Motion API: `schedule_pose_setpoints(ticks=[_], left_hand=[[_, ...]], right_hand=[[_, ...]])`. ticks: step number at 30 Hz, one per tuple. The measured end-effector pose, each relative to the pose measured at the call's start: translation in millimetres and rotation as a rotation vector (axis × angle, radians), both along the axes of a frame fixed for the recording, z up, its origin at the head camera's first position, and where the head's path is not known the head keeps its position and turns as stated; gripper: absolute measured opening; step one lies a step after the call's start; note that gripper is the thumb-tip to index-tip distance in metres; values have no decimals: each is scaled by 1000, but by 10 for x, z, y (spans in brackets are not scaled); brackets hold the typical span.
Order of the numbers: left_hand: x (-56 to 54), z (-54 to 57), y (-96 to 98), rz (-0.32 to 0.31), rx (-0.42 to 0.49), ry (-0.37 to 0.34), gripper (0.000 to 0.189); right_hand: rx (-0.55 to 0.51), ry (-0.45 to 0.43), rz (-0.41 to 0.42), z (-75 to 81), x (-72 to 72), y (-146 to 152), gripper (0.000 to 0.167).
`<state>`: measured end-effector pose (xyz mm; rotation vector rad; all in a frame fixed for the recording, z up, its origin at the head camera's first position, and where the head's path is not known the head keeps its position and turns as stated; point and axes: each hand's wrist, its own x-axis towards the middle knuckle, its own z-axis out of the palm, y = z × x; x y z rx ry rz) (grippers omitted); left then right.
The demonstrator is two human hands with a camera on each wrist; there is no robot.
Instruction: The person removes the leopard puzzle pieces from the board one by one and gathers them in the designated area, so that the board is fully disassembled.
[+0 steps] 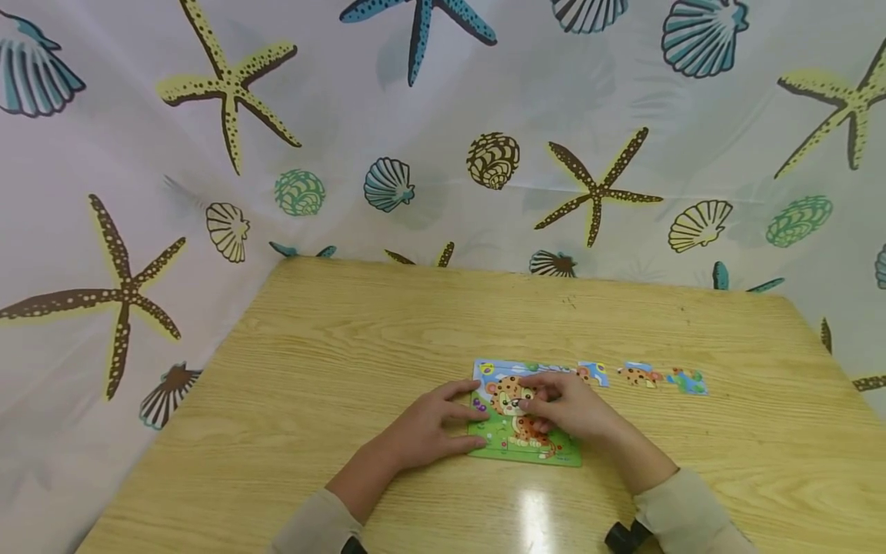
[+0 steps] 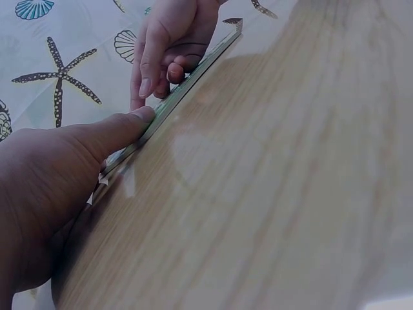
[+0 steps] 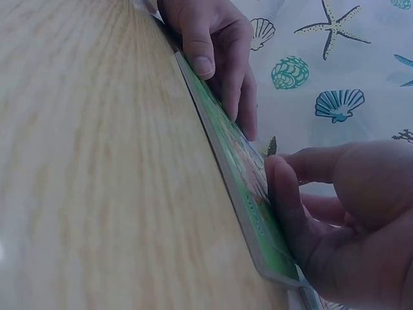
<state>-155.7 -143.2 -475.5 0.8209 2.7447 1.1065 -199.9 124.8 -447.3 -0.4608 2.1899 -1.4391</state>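
A picture puzzle board [image 1: 508,452] showing a spotted leopard on green grass lies flat on the table in the head view. My left hand [image 1: 439,427] rests along its left edge, fingers spread and fairly straight, with fingertips on the border. Over the leopard's head, my right hand [image 1: 571,404] bends its thumb and index finger together at a puzzle piece [image 1: 511,402], mostly covered by the fingers. In the right wrist view the thumb and index fingertips [image 3: 276,161] meet close above the board's picture. From the left wrist view, the left thumb [image 2: 143,115] presses on the board's rim.
To the right of the board, three loose puzzle pieces lie in a row: a blue one [image 1: 597,374], a spotted one [image 1: 640,376] and a blue-green one [image 1: 688,382]. A curtain [image 1: 429,115] with shells and starfish hangs behind the wooden table [image 1: 332,338].
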Motion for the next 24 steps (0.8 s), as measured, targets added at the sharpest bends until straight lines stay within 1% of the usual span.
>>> schedule_pose_setpoints(ticks=[5, 8, 12, 15, 17, 20, 24], left_hand=[[10, 20, 5, -4, -1, 5, 40], [12, 26, 6, -6, -1, 3, 40], [12, 18, 5, -8, 0, 8, 40], [8, 20, 14, -9, 2, 13, 39], [7, 19, 17, -11, 4, 11, 39], [6, 20, 22, -12, 4, 8, 40], [6, 20, 28, -7, 3, 5, 40]], right_hand=[[-37, -24, -6, 30, 5, 6, 48], [-56, -26, -27, 43, 11, 3, 43], [-45, 55, -66, 37, 19, 1, 35], [10, 150, -101, 57, 25, 17, 31], [47, 180, -127, 81, 27, 33, 29], [85, 192, -139, 121, 26, 71, 25], [84, 166, -109, 164, 17, 133, 22]])
